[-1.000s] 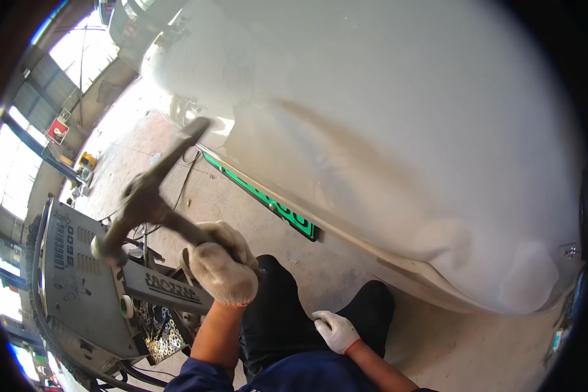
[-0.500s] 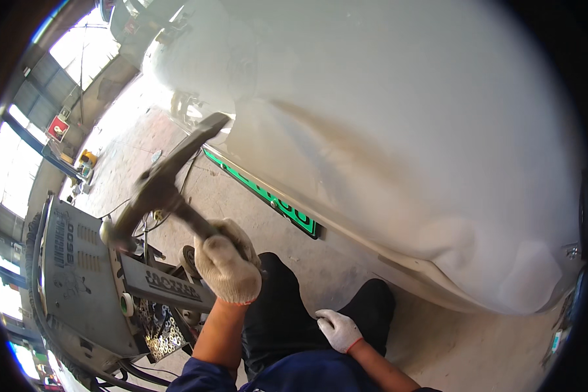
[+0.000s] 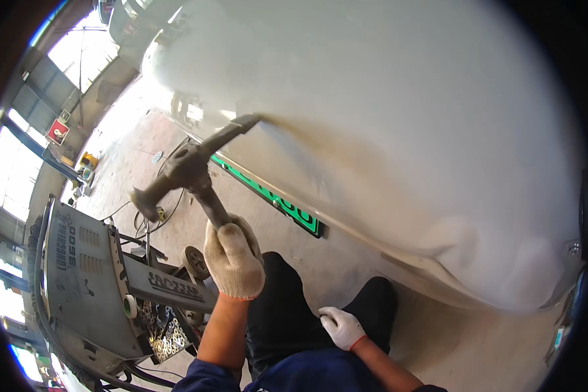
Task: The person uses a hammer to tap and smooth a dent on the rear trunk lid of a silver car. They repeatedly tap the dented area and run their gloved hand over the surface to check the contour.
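My left hand (image 3: 234,261), in an off-white knit glove, is closed around the handle of a dark metal hammer (image 3: 188,166). The hammer's narrow, tapered end lies against or just in front of a long crease in the pale grey car body panel (image 3: 398,130); I cannot tell if they touch. Its broad, round face points down and left. Low in the view, my right hand (image 3: 342,328), also gloved, rests on my thigh with nothing visible in it. Its fingers lie loosely forward. Further dents mark the panel's lower right edge.
A green licence plate (image 3: 274,201) hangs under the panel's lower edge. Close on my left stands a grey wheeled machine (image 3: 85,281) with thick cables and a metal arm. A hose (image 3: 176,153) lies on the concrete floor (image 3: 346,261). Yellow equipment (image 3: 88,161) stands far left.
The hammer has swung up and right, bringing its tapered end to the crease in the panel. My left hand has shifted only slightly. My right hand stays on my thigh.
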Tool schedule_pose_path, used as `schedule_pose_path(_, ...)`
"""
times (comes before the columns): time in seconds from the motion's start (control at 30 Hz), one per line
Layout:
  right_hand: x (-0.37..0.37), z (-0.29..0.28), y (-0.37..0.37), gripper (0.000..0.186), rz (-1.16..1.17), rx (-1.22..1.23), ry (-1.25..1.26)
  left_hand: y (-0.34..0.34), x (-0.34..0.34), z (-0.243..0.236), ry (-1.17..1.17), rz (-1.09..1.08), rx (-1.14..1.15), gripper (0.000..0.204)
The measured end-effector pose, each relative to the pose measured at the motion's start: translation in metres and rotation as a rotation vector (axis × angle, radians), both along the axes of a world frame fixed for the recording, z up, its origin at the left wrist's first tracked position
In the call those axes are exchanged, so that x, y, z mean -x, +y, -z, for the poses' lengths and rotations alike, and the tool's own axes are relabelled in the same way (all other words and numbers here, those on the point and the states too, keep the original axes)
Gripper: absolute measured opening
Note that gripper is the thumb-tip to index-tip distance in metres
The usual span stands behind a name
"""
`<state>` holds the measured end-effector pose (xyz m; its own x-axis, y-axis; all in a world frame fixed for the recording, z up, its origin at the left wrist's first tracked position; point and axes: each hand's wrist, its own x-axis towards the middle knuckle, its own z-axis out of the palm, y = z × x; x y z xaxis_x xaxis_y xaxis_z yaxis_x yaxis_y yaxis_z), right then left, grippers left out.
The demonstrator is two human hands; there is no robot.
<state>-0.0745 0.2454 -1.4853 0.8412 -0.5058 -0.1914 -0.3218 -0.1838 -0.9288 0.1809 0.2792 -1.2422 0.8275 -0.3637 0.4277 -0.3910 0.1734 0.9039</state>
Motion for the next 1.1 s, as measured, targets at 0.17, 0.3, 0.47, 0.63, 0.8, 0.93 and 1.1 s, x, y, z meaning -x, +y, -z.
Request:
schedule_pose_path(0.17, 0.000, -0.004, 0.004, 0.033, -0.017, 0.020, -0.007, 0.003, 0.006, 0.003, -0.010, -0.034, 0.083, 0.058)
schedule_pose_path(0.3, 0.000, 0.000, 0.001, 0.034, -0.049, 0.018, -0.007, 0.004, 0.003, -0.003, -0.046, -0.030, -0.031, 0.058)
schedule_pose_path(0.47, -0.002, 0.000, -0.004, 0.033, -0.017, 0.001, -0.005, 0.003, 0.002, -0.009, 0.013, -0.069, -0.090, 0.060)
schedule_pose_path(0.63, -0.002, 0.001, -0.002, 0.034, -0.024, 0.028, -0.006, 0.006, -0.001, -0.006, 0.017, -0.004, -0.110, 0.055)
schedule_pose_path(0.8, -0.002, 0.002, 0.003, 0.033, -0.041, 0.035, -0.021, -0.001, 0.008, -0.003, 0.054, -0.008, 0.246, 0.054)
schedule_pose_path(0.93, -0.003, -0.007, -0.001, 0.034, -0.018, -0.025, 0.006, 0.002, 0.004, -0.011, -0.017, 0.002, -0.120, 0.056)
schedule_pose_path(1.1, 0.001, 0.004, -0.003, 0.033, -0.014, 0.017, 0.036, -0.005, 0.009, -0.006, -0.010, -0.014, -0.097, 0.056)
